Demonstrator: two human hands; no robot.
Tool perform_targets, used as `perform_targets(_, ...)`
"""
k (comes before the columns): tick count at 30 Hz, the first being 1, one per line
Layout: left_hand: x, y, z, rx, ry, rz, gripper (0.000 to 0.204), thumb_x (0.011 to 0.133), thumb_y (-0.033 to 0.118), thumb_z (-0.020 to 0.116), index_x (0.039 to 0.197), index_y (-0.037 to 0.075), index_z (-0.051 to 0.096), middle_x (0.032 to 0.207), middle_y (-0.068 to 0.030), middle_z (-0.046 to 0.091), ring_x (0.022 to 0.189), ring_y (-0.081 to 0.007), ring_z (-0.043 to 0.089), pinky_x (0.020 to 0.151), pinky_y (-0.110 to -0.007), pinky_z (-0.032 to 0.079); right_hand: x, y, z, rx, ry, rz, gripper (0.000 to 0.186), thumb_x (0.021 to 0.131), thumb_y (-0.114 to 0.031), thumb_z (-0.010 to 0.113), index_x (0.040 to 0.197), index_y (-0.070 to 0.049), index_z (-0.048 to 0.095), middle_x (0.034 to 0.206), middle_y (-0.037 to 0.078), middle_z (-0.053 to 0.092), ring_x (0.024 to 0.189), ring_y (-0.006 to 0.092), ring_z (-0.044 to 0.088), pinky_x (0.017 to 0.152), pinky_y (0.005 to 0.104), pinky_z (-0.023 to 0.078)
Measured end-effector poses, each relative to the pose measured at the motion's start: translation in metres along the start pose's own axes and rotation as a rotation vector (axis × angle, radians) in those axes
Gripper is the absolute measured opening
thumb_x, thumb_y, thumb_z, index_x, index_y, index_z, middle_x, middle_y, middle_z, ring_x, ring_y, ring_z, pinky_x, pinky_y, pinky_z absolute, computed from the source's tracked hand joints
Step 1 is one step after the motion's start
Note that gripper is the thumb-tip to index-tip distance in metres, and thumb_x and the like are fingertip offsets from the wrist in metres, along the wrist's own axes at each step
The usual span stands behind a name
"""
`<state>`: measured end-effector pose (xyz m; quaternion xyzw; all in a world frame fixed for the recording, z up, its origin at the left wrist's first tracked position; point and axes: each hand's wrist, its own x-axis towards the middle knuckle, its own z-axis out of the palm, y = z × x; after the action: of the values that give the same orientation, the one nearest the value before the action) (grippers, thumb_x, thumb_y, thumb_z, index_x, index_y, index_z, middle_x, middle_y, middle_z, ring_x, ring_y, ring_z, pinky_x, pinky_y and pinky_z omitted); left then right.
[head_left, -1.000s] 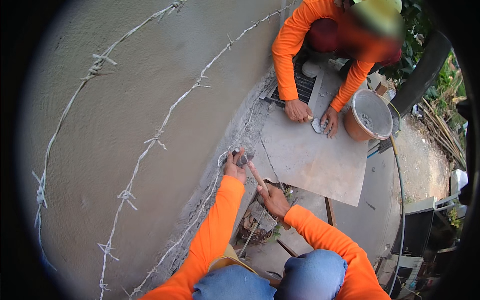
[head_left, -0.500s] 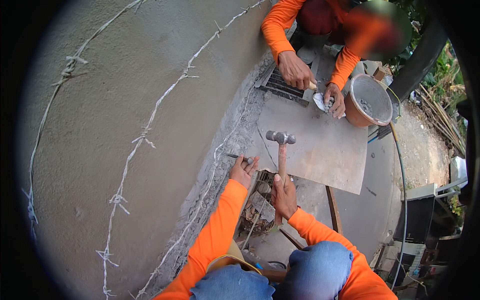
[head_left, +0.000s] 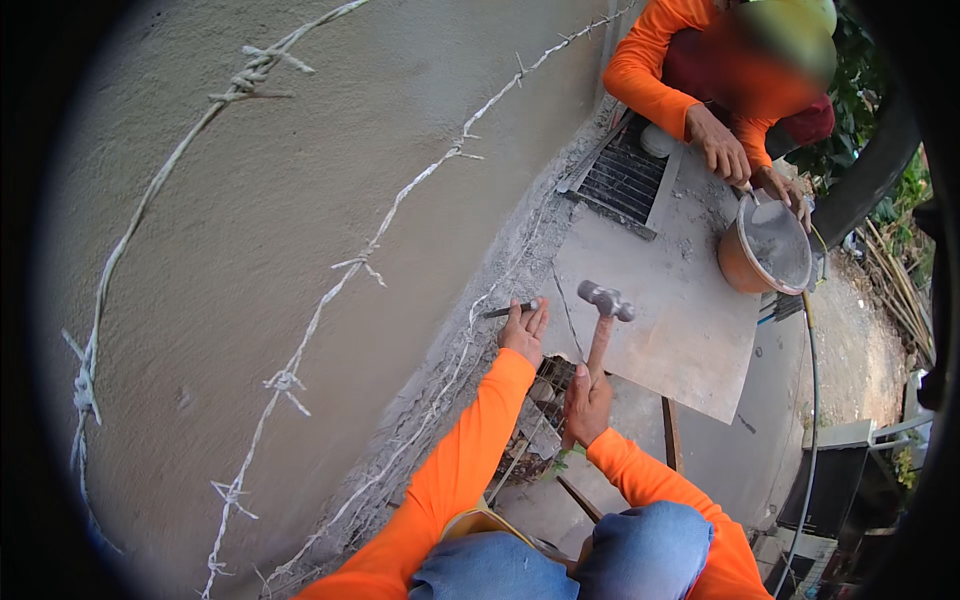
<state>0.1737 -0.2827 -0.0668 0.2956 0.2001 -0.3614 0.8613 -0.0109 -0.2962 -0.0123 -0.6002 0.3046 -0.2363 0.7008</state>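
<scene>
My left hand (head_left: 523, 335) is closed around a dark metal chisel (head_left: 497, 312), its far end pointing left at the rough, chipped base of the wall (head_left: 300, 180). In my right hand (head_left: 588, 402) is a ball-peen hammer (head_left: 603, 325), gripped by its wooden handle. The hammer's head is raised to the right of the chisel, apart from it, above a grey sheet (head_left: 665, 290). Beneath my hands lies an opening with rubble (head_left: 540, 430) in it, partly hidden by my arms.
Strands of barbed wire (head_left: 370, 250) run along the left, between me and the wall. Ahead on the right, a co-worker in orange sleeves (head_left: 650, 85) holds a trowel (head_left: 753, 197) at a bucket (head_left: 745, 255). A metal grate (head_left: 625, 180) lies beyond the sheet. A hose (head_left: 815, 400) runs down the right.
The scene has shifted right in view. My hammer's head now leans more to the right. The co-worker's trowel has moved from over the sheet to the bucket.
</scene>
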Motion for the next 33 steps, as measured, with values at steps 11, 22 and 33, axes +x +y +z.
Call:
perform_targets(11, 0.016, -0.008, 0.009, -0.004, 0.109, 0.057, 0.058, 0.111, 0.040, 0.040, 0.133, -0.013, 0.045, 0.139, -0.0234, 0.057, 0.130, -0.0295, 0.059, 0.113, -0.037, 0.048, 0.033, -0.017, -0.018, -0.556, -0.150, 0.058, 0.046, 0.105, -0.047, 0.050, 0.095, -0.002, 0.056, 0.069, 0.005, 0.052, 0.066, 0.0158, 0.049, 0.064, 0.0367, 0.045)
perform_targets(22, 0.038, -0.008, 0.019, -0.120, 0.045, 0.078, 0.038, 0.113, 0.031, 0.034, 0.135, -0.001, 0.034, 0.129, -0.0222, 0.059, 0.121, -0.0283, 0.063, 0.106, -0.040, 0.052, -0.018, -0.023, -0.034, 0.007, -0.020, 0.354, 0.039, 0.107, -0.047, 0.051, 0.091, -0.012, 0.047, 0.060, -0.003, 0.044, 0.045, 0.0078, 0.043, 0.040, 0.0253, 0.035)
perform_targets(33, -0.005, 0.025, -0.028, -0.075, 0.159, 0.037, 0.019, 0.104, 0.020, 0.047, 0.088, 0.010, 0.051, 0.068, -0.0026, 0.053, 0.062, -0.0187, 0.051, 0.067, -0.036, 0.048, -0.064, 0.036, -0.052, -0.040, 0.032, 0.427, 0.039, 0.108, -0.043, 0.051, 0.095, -0.006, 0.056, 0.066, 0.000, 0.051, 0.055, 0.0099, 0.047, 0.053, 0.0294, 0.041)
